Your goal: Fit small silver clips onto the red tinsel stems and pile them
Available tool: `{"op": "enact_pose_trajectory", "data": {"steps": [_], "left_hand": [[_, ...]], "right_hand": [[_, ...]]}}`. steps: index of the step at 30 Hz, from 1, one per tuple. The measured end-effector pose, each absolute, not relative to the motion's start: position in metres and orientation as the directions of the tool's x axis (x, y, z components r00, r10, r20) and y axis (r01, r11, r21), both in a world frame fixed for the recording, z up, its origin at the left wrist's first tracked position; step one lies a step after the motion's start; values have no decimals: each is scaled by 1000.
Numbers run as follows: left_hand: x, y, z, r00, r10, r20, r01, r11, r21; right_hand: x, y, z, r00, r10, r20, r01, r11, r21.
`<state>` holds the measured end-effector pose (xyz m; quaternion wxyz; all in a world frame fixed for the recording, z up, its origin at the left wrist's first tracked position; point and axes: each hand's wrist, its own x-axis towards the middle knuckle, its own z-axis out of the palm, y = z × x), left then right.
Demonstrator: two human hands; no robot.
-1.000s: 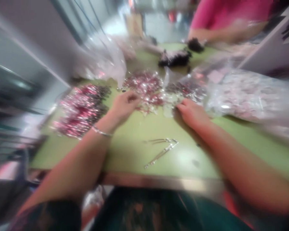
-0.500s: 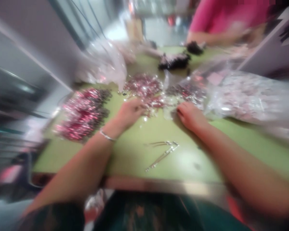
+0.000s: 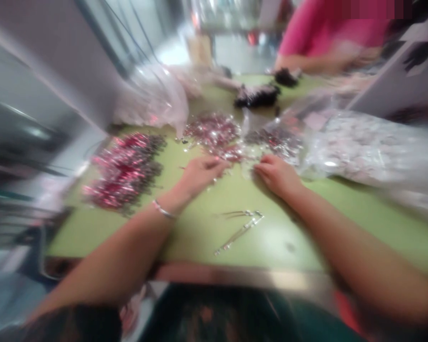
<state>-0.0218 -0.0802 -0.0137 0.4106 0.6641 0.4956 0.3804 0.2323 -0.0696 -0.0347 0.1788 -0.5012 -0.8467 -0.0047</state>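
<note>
left hand point(image 3: 203, 175) had shifted from the left side of the pink-and-silver pile point(image 3: 214, 129) to its front, right hand point(image 3: 276, 173) had edged slightly leftward, gap between both hands had narrowed, thin reddish sliver point(image 3: 182, 167) had appeared beside left wrist

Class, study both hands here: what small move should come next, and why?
Perhaps the left hand should draw one piece from the middle pink pile toward the body: it is at the pile's near edge, with the right hand close by. Blur hides whether either holds anything.
</note>
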Motion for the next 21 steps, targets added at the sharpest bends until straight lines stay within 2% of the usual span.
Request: {"op": "enact_pose_trajectory", "data": {"steps": [3,7,12,15,18,21], "left_hand": [[-14,-89,-15,267,961,78,371,-177,911],[-8,-96,-16,334,939,78,401,-217,890],[-8,-95,-18,356,926,126,415,-277,867],[-10,-95,-19,372,906,203,462,-370,806],[-13,-96,-19,420,828,370,543,-557,629],[-15,-99,-20,560,655,507,594,-744,305]], "right_hand": [[227,-76,-33,-350,820,453,797,515,-316],[208,-98,-24,-312,829,464,683,535,-497],[196,-111,-18,-368,809,459,614,582,-534],[196,-111,-16,-373,822,431,581,569,-583],[198,-113,-9,-391,851,350,548,521,-655],[201,-119,-2,-409,894,184,528,397,-751]]}}
